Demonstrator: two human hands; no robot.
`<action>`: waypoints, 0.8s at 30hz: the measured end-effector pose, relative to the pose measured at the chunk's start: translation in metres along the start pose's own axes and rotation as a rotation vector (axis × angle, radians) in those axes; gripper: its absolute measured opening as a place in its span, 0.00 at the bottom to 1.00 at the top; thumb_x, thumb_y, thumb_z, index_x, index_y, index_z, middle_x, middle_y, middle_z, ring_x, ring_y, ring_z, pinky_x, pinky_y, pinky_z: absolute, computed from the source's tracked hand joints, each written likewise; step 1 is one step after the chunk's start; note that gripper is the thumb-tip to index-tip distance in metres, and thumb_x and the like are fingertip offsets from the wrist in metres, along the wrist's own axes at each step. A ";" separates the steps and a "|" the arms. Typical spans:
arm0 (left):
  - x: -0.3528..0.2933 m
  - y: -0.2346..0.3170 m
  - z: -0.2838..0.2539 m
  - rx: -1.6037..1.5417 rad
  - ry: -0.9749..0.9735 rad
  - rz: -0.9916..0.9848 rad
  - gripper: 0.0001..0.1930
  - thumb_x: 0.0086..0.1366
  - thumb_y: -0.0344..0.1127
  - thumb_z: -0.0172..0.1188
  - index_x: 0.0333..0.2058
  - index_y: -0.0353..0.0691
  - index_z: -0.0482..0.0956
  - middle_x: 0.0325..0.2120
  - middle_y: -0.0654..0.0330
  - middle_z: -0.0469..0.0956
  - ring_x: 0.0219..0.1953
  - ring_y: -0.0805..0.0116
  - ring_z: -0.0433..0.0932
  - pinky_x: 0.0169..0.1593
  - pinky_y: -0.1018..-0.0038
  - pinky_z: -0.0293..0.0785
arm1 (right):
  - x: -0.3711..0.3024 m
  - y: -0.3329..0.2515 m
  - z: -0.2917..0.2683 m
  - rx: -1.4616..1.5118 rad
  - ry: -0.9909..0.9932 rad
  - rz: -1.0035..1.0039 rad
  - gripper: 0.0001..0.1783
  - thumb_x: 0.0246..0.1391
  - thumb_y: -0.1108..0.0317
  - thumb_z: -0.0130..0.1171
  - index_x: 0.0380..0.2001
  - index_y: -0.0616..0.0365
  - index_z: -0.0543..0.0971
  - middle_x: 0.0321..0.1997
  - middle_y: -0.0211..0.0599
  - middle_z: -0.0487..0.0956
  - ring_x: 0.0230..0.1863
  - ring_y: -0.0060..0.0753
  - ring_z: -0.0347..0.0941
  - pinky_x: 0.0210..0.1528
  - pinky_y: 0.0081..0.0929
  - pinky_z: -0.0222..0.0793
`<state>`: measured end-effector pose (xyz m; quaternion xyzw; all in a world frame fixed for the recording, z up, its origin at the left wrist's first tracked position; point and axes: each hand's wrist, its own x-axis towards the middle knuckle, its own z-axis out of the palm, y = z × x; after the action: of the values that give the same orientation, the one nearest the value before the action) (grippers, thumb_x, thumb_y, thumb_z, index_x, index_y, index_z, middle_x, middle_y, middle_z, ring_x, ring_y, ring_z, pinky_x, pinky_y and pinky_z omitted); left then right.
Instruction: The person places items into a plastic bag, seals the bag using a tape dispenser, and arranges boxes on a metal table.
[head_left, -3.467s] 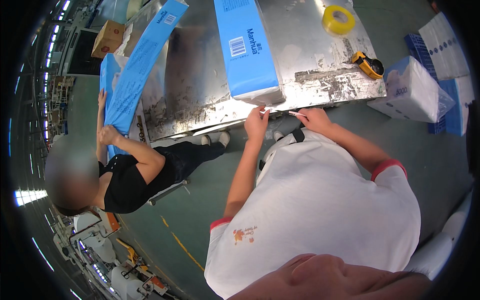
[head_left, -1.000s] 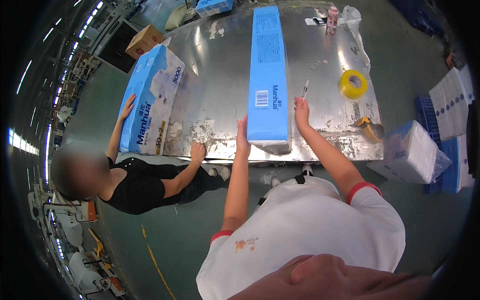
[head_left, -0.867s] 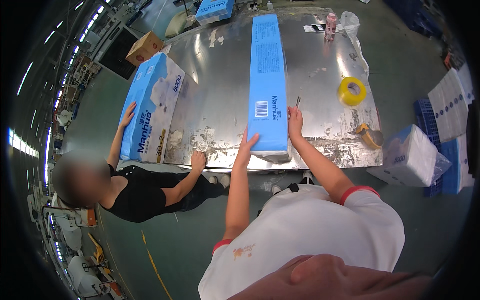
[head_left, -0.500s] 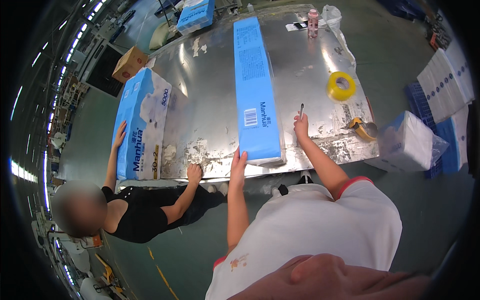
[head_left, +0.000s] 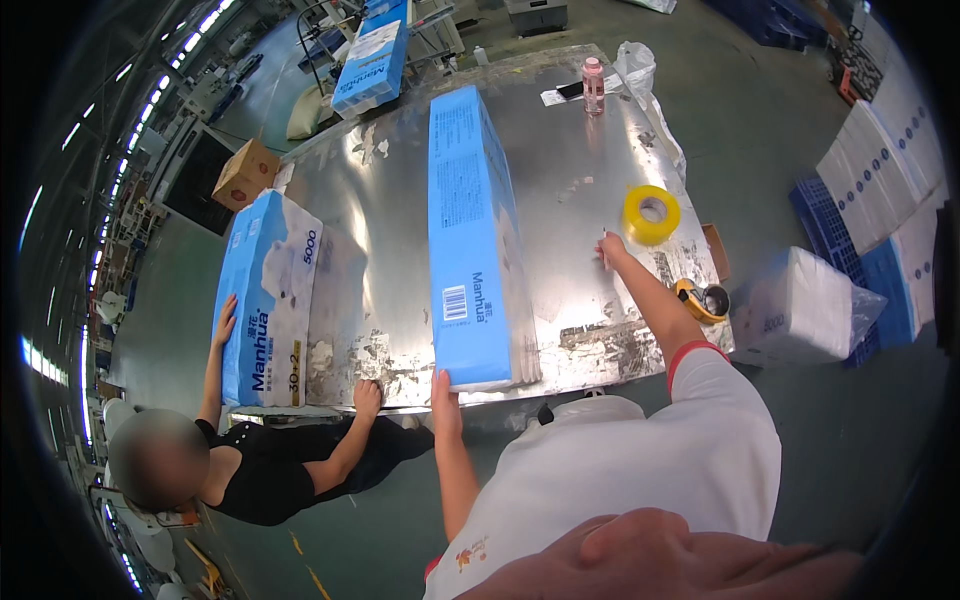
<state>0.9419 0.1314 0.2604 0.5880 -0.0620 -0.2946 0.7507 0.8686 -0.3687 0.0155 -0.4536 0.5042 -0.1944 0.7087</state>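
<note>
Fingers of the right hand [head_left: 609,250] are curled on a slim pen-like object [head_left: 604,235], largely hidden, to the right of the long blue package [head_left: 465,230] and apart from it; the left hand [head_left: 446,394] contacts the package's near left corner, and whether it clamps there cannot be told. The long blue package lies lengthwise on the metal table [head_left: 385,280]. Right of it are a yellow tape roll [head_left: 637,223] and a pink bottle [head_left: 593,90]; left of it, a co-worker's hand [head_left: 228,318] rests on a blue-and-white package [head_left: 270,320].

Pink bottle [head_left: 593,90] over there, beside a plastic bag [head_left: 635,66]
Brown carton [head_left: 246,176] off left, blue pallet [head_left: 824,218] over right.
</note>
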 end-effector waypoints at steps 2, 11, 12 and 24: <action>0.005 -0.010 0.006 -0.075 0.050 0.002 0.24 0.65 0.43 0.45 0.54 0.31 0.60 0.51 0.56 0.64 0.55 0.67 0.61 0.58 0.71 0.54 | 0.069 -0.010 -0.023 -0.153 0.035 0.006 0.16 0.47 0.75 0.44 0.42 0.60 0.66 0.28 0.40 0.72 0.22 0.30 0.68 0.16 0.32 0.64; -0.001 -0.020 0.003 -0.138 0.288 0.035 0.26 0.62 0.43 0.46 0.52 0.29 0.62 0.52 0.55 0.64 0.55 0.65 0.60 0.59 0.70 0.52 | 0.095 -0.088 0.039 -0.159 -0.071 -0.417 0.33 0.48 0.59 0.53 0.55 0.64 0.59 0.56 0.51 0.65 0.59 0.44 0.58 0.60 0.35 0.50; -0.015 -0.023 -0.006 -0.141 0.351 0.034 0.26 0.61 0.43 0.47 0.52 0.28 0.62 0.52 0.55 0.64 0.55 0.65 0.60 0.59 0.70 0.51 | 0.029 -0.077 0.080 -0.234 -0.203 -0.304 0.40 0.49 0.57 0.53 0.60 0.64 0.50 0.64 0.50 0.53 0.65 0.42 0.47 0.63 0.32 0.44; 0.024 -0.019 -0.013 -0.086 0.111 -0.117 0.29 0.59 0.45 0.50 0.54 0.32 0.60 0.52 0.54 0.64 0.55 0.62 0.62 0.58 0.66 0.55 | -0.273 0.001 0.158 -0.054 -0.502 -0.467 0.39 0.59 0.45 0.35 0.63 0.59 0.40 0.67 0.44 0.43 0.66 0.37 0.39 0.65 0.29 0.37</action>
<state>0.9605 0.1275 0.2324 0.5732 0.0271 -0.3073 0.7591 0.8957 -0.0974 0.1745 -0.6092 0.2018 -0.2201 0.7347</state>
